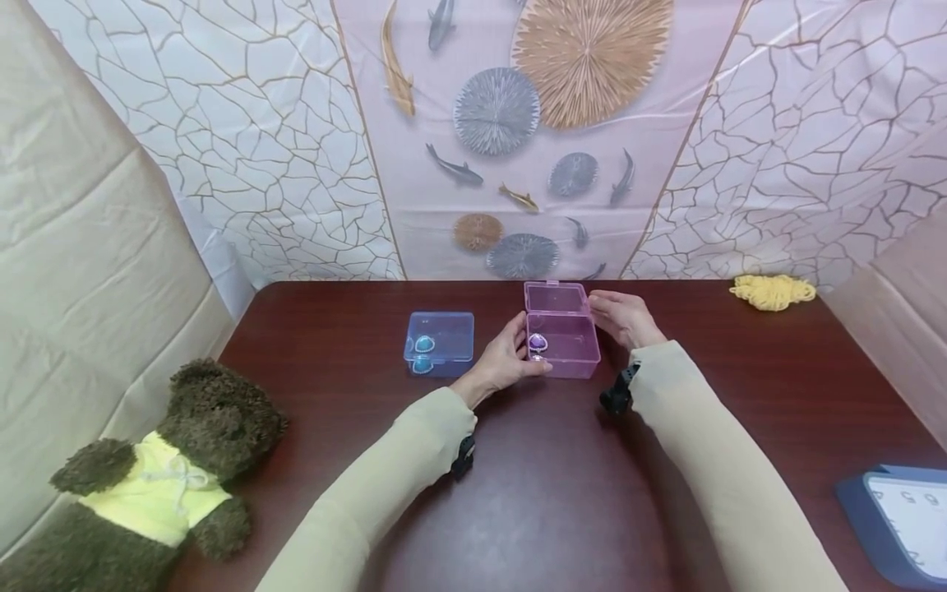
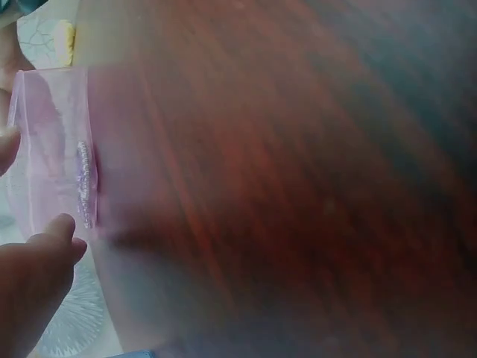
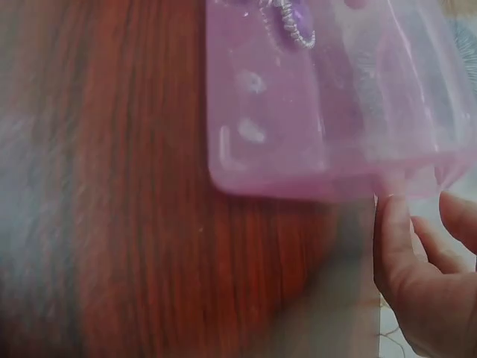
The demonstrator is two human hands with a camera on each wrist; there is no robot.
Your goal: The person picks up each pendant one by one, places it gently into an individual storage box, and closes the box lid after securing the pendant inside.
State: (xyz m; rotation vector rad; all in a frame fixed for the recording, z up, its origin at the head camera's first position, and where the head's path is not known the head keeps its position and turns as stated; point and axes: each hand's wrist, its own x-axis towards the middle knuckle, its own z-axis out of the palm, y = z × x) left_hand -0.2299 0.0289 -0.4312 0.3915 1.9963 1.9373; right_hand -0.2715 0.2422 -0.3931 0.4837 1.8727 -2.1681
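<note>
A translucent pink plastic box (image 1: 580, 370) stands on the table with its hinged lid (image 1: 556, 298) raised at the back. Inside, on its left side, lies a purple gem ornament (image 1: 538, 342) with a silvery beaded rim, also visible through the wall in the right wrist view (image 3: 294, 22). My left hand (image 1: 505, 359) holds the box's left side, thumb along the front and fingers by the side wall. At the right edge of the lid are the fingertips of my right hand (image 1: 625, 318); in the right wrist view its thumb and fingers stand apart beside the box.
Left of the pink box sits a closed blue translucent box (image 1: 451, 337) with a light-blue gem ornament (image 1: 423, 345). Yellow yarn (image 1: 773, 292) lies at the back right. A brown plush toy (image 1: 222, 415) in yellow clothing lies at the left, and a blue-framed clock (image 1: 858, 518) at the right.
</note>
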